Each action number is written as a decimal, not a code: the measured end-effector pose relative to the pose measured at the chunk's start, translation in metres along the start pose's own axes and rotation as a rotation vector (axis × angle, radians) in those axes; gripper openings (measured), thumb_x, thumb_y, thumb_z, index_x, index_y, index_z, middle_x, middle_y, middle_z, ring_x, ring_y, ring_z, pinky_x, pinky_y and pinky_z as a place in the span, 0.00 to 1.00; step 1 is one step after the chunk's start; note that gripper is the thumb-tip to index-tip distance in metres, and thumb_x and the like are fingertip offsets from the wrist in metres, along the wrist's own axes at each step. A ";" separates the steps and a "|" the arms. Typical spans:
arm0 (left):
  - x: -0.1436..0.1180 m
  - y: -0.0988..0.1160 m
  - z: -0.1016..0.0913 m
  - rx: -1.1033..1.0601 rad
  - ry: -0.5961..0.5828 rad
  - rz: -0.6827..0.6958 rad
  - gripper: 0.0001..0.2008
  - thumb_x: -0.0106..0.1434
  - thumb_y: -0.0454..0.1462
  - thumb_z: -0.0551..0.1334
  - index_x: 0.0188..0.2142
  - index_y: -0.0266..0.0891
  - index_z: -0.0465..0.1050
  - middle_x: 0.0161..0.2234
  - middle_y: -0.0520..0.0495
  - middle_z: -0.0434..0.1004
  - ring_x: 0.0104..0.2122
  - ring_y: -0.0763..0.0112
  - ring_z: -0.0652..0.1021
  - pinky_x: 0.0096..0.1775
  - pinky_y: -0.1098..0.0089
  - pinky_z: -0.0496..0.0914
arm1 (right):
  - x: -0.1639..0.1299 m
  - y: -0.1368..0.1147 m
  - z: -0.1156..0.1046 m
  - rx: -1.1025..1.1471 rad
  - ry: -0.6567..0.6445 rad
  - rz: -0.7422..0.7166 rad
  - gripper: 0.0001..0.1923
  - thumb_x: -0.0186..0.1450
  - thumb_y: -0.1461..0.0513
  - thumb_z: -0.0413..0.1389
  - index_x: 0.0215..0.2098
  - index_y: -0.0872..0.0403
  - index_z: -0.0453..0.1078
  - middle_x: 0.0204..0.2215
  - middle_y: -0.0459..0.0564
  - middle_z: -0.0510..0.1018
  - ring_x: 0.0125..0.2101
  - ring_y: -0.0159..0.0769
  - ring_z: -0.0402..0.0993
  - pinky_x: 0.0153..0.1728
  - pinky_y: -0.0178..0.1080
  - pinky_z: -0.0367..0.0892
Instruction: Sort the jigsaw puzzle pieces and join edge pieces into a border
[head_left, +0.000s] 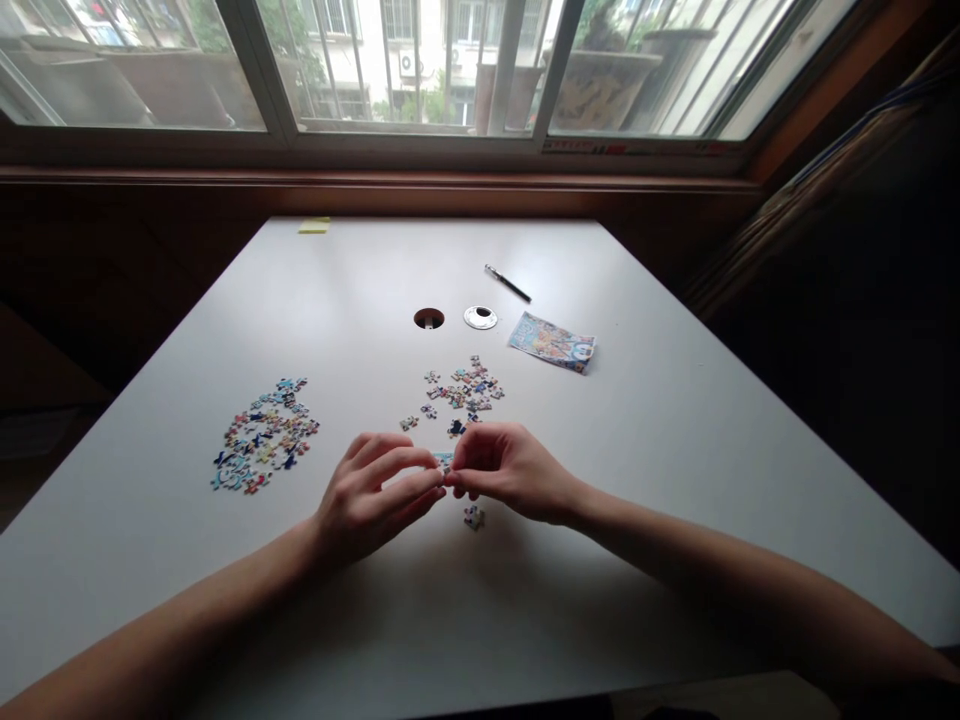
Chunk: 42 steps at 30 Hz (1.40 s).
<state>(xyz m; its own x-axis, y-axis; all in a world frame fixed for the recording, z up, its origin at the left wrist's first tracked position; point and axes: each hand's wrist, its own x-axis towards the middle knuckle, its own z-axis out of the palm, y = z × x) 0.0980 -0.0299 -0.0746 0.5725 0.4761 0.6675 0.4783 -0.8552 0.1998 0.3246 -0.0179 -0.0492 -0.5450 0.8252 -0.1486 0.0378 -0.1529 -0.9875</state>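
Between my two hands, just above the white table, a few small jigsaw puzzle pieces [445,462] show, mostly covered by fingers. My left hand [382,487] is closed on them from the left, thumb and fingertips together. From the right, my right hand [506,468] pinches at the same spot with its fingers curled in. A single puzzle piece [473,517] lies on the table just below my right fingers. Beyond my hands lies a loose group of puzzle pieces [471,388]. How the pieces between my fingertips join is hidden.
A larger heap of puzzle pieces [262,437] spreads on the left of the table [360,290]. Farther back are a printed picture sheet [553,342], a pen [508,284], a round cable hole [429,319] and its silver cover [481,318]. A yellow note [314,225] sits at the far edge.
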 end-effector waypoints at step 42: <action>-0.005 -0.019 -0.006 -0.039 -0.253 -0.091 0.06 0.66 0.31 0.62 0.42 0.42 0.74 0.40 0.50 0.81 0.40 0.69 0.77 0.47 0.63 0.65 | 0.006 0.029 -0.021 -1.139 -0.124 -0.720 0.17 0.70 0.65 0.52 0.56 0.54 0.69 0.51 0.54 0.78 0.51 0.41 0.67 0.52 0.45 0.66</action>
<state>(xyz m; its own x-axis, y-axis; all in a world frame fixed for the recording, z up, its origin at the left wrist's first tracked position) 0.0822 -0.0177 -0.0779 0.6786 0.5832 0.4464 0.5120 -0.8114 0.2818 0.3398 -0.0058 -0.0799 -0.8067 0.4671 0.3619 0.3486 0.8707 -0.3468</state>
